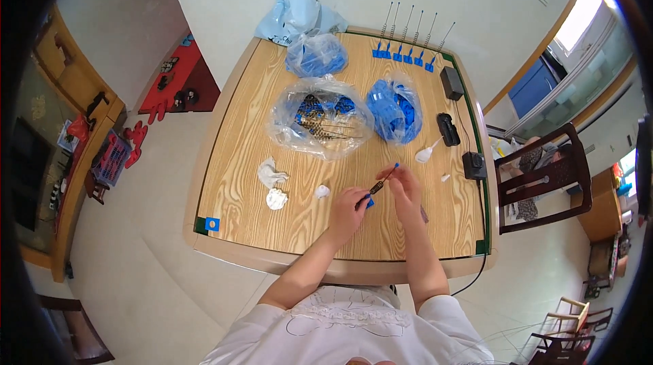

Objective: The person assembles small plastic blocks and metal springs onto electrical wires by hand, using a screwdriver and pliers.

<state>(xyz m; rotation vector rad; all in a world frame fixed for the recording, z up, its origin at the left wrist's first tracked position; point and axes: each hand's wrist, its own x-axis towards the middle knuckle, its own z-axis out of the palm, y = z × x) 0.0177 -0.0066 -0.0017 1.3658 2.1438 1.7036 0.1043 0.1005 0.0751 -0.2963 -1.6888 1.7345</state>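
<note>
Spring (376, 188), dark and tightly coiled, sits near the front edge of the table (272, 246), between the person's two hands, its long axis slanting from lower left to upper right. Its lower end lies at the left hand (349, 210), whose thumb and fingers pinch around it, with a blue piece (370, 203) showing just beside those fingertips. From its upper end a thin rod runs to a small blue tip (396, 165), right by the right hand (406, 188); that hand is narrow, fingers curled, though whether they grip the rod or only border it I cannot tell. So the left is nearer the coil's base, the right nearer the tip. Beyond the hands lie a clear bag (282, 123) of springs and a bag of blue parts (388, 123).
</note>
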